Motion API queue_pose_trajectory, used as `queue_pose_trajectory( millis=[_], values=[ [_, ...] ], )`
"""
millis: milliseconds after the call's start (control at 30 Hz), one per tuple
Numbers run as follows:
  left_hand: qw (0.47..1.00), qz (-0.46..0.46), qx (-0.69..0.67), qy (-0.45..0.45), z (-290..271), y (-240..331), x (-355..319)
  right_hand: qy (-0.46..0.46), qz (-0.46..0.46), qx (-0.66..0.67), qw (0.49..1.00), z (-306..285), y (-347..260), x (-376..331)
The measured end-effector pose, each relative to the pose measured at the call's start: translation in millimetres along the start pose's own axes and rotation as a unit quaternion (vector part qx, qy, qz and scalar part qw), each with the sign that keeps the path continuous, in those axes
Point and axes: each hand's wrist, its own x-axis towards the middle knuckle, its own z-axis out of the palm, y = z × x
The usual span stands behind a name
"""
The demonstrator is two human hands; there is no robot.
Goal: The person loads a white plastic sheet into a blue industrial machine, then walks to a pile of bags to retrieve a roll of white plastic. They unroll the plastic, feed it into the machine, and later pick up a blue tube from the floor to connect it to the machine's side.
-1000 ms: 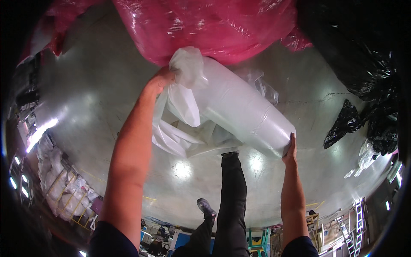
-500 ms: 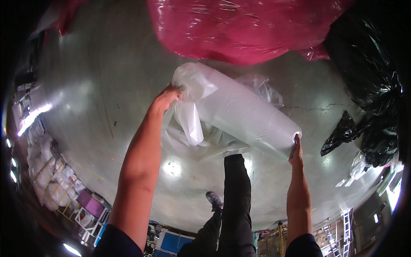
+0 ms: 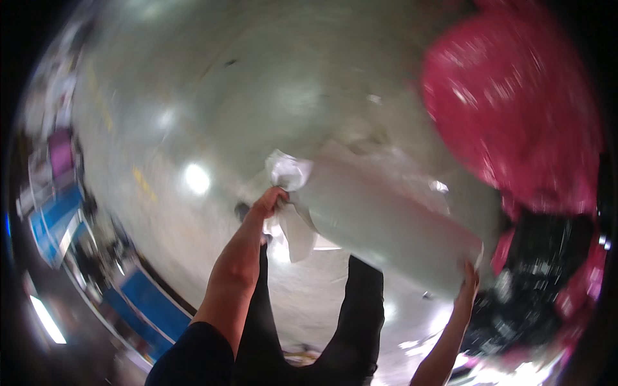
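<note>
A large roll of whitish translucent plastic film (image 3: 386, 215) hangs across in front of my legs, slanting down to the right. My left hand (image 3: 270, 199) is closed on its left end, where the film is bunched and a loose flap dangles below. At the roll's right end, my right hand (image 3: 468, 283) grips the rim; blur and the roll hide part of its fingers. Thin loose film trails behind the roll's far side.
To the right stand a big pink plastic bag (image 3: 508, 109) and a black plastic bag (image 3: 547, 257). Blue-panelled tables or carts (image 3: 151, 305) line the left side, with a purple box (image 3: 61, 153) farther off. Grey concrete floor (image 3: 257, 96) spreads ahead.
My view and body have turned left, so the pink bag has shifted from straight ahead to the right. The roll came along in both hands. Blue-panelled furniture now shows more on the left.
</note>
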Motion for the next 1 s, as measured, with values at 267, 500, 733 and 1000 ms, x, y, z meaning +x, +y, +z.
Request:
queue_pose_trajectory(
  millis=[267, 500, 733, 1000],
  values=[
    [0.975, 0.111, -0.189, 0.041, -199.0, -134.5, -341.9, -0.073, -0.022, -0.111, 0.991, 144.4, -154.7, -298.5],
    [0.889, 0.279, -0.325, 0.163, -377.5, -206.9, -555.9, -0.324, -0.121, -0.240, 0.907, 391.7, -146.2, -562.9],
    [0.740, 0.433, -0.459, 0.233, -563.3, -286.4, -714.1, -0.509, -0.197, -0.355, 0.759, 598.5, -103.9, -822.7],
    [0.679, 0.375, -0.546, 0.318, -826.9, -417.4, -729.6, -0.554, -0.199, -0.444, 0.676, 790.5, 19.7, -1022.1]
  ],
)
